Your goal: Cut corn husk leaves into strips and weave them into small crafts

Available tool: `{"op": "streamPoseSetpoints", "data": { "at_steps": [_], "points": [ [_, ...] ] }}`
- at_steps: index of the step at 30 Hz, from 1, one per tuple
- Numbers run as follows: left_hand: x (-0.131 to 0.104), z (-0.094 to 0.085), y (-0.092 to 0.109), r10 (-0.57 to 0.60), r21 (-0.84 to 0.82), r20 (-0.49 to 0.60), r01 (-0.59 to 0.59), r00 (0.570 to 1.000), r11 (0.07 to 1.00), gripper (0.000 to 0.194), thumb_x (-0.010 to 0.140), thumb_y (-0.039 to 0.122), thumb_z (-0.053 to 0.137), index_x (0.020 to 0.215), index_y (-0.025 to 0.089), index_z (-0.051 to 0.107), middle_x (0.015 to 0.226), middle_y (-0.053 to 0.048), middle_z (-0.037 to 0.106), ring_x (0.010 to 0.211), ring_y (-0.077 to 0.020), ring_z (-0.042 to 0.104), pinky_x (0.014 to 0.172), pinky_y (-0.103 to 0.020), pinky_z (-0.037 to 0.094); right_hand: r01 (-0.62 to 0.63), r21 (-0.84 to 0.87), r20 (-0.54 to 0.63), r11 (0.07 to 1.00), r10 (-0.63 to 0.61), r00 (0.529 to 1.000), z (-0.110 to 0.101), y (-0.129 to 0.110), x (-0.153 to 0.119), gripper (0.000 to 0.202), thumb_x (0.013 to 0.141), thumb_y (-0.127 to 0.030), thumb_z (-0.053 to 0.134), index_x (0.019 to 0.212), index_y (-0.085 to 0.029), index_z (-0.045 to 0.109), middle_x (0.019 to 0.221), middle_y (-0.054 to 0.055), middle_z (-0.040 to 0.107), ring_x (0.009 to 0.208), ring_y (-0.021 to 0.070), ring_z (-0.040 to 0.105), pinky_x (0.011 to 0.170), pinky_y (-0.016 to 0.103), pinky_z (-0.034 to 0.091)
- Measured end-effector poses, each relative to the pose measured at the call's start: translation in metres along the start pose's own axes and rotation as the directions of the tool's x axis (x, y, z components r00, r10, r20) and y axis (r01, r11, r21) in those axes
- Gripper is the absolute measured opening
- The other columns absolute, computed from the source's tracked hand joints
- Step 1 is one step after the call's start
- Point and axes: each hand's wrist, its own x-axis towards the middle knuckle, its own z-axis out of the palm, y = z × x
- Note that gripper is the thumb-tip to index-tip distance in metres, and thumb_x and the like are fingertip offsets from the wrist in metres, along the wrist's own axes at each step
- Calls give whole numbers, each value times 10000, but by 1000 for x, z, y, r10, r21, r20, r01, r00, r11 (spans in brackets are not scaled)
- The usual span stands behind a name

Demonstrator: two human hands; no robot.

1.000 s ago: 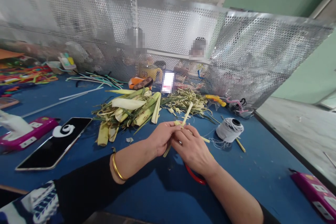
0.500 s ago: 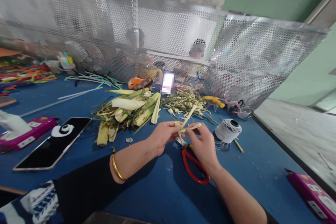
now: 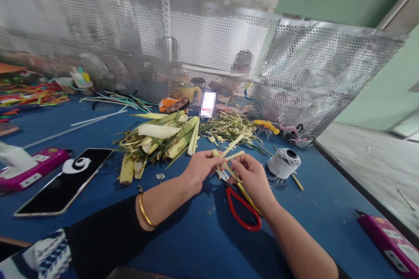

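Pale corn husk strips (image 3: pixel 234 141) cross each other between my hands, their ends sticking out in several directions. My left hand (image 3: pixel 199 172) pinches the crossing between thumb and fingers. On the other side, my right hand (image 3: pixel 253 178) has its fingers curled in at one strip; its fingertips are partly hidden. Right below lie scissors with red handles (image 3: pixel 251 227), their blades partly under the strips. A white spool of string (image 3: pixel 283 163) stands just right of my right hand, by a thin yellowish stick (image 3: pixel 297 182).
A heap of husks and leaves (image 3: pixel 160 130) lies beyond my left hand, with shredded pieces (image 3: pixel 231 126) behind. A phone (image 3: pixel 49 196) and purple power strip (image 3: pixel 49 163) are at left, another power strip (image 3: pixel 389 239) at right. A perforated metal screen (image 3: pixel 209 39) closes the back.
The strips have shifted at the crossing, and one now slants down toward my right hand. My right fingers have drawn slightly back from the strip end they held.
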Motion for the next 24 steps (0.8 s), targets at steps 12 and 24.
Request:
{"op": "streamPoseSetpoints", "data": {
  "at_steps": [12,24],
  "points": [
    [-4,0,11,58,70,-71,-53,996,996,91,586,156,704,673,131,700,495,32,561,465,-75,435,469,-198,325,681,-392,385,619,-561,732,-10,-12,-7,227,926,-179,457,980,-226,672,933,47,686,860,174,632,757,287,475],
    [-6,0,3,103,129,172,-126,980,984,172,649,279,728,757,153,772,642,-12,669,545,-102,502,572,-230,405,454,-674,105,582,-532,840,-7,-7,-4,228,948,-296,393,803,-214,549,802,48,624,727,185,581,649,279,409]
  ]
}}
